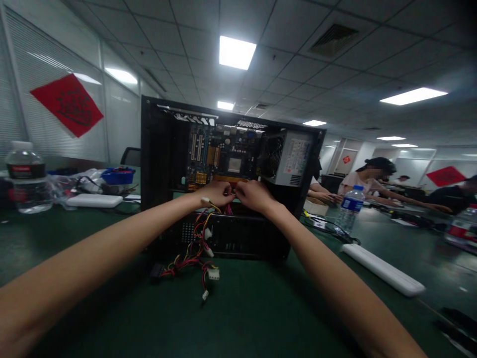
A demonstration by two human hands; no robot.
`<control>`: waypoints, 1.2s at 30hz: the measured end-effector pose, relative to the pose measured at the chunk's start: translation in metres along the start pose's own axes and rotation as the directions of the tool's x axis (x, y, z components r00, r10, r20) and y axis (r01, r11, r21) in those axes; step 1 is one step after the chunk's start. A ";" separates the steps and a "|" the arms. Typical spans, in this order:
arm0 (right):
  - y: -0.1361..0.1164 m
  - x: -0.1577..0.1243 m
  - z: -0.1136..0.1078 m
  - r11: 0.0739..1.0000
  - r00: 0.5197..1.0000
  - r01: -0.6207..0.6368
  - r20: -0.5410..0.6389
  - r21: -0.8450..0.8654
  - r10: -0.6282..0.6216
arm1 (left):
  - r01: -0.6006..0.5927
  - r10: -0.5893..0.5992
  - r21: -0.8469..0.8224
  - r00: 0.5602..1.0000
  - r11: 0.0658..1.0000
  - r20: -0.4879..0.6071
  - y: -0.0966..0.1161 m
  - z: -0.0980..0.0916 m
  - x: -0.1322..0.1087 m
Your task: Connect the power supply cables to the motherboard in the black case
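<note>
An open black computer case stands on the table in front of me. Inside it are the motherboard, with a square metal-topped chip near its middle, and a power supply at the upper right. My left hand is closed at the board's lower edge, its fingers around the top of a bundle of power cables. Close beside it, my right hand is also closed; its fingertips hide what they pinch. Red, yellow and black wires hang below the hands, their loose white connectors lying on the table.
On the left stand a water bottle, a white bar-shaped object and a blue box. To the right are another bottle, black cables and a long white bar. Other people sit farther along the green table.
</note>
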State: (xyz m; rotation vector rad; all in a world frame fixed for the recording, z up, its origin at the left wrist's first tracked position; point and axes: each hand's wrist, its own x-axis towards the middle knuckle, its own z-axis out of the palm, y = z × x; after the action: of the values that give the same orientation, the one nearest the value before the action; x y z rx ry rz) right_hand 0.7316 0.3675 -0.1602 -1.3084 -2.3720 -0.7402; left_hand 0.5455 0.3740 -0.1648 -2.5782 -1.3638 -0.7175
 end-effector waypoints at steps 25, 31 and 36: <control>0.004 0.001 0.009 0.927 0.956 0.276 -0.174 0.252 -0.238 | 0.002 0.006 -0.161 0.999 0.987 0.052 0.002 -0.002 -0.003; 0.005 0.001 0.012 0.909 0.945 0.299 -0.220 0.289 -0.241 | -0.006 0.016 -0.190 0.999 0.982 0.051 0.001 -0.001 -0.003; 0.005 0.000 0.014 0.892 0.948 0.299 -0.215 0.338 -0.237 | 0.023 -0.011 -0.195 0.998 0.980 0.066 0.005 -0.004 -0.007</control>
State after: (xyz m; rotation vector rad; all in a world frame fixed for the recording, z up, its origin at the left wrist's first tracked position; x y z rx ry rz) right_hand 0.7358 0.3782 -0.1703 -0.7428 -2.4259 -0.4242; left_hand 0.5443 0.3642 -0.1640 -2.7660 -1.4007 -0.8168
